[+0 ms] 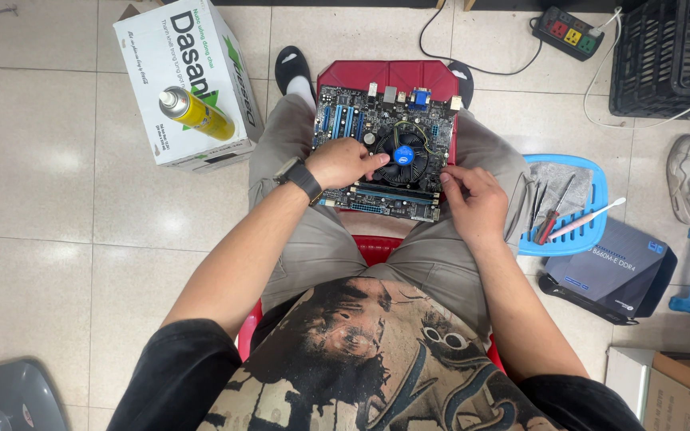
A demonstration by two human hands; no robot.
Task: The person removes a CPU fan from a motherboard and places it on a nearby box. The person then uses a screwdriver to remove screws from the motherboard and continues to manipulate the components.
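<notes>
Hiding motherboard (385,152) edge, right hand (473,203) fingers curled

Glossy tiled floor (81,199); matt cardboard box (201,120); shiny metal spray can (197,114)

The motherboard (383,152) on the lap is dark with blue slots, and its round cooler fan (403,154) is black with a bright blue centre. It rests on a red stool (389,76). At ten o'clock stands a white carton (189,88) with green and black print, a yellow spray can (196,113) on top. At three o'clock sits a light blue tray (569,206) holding a grey cloth and a red-handled screwdriver (551,222). The left hand (343,162) wears a black watch.
</notes>
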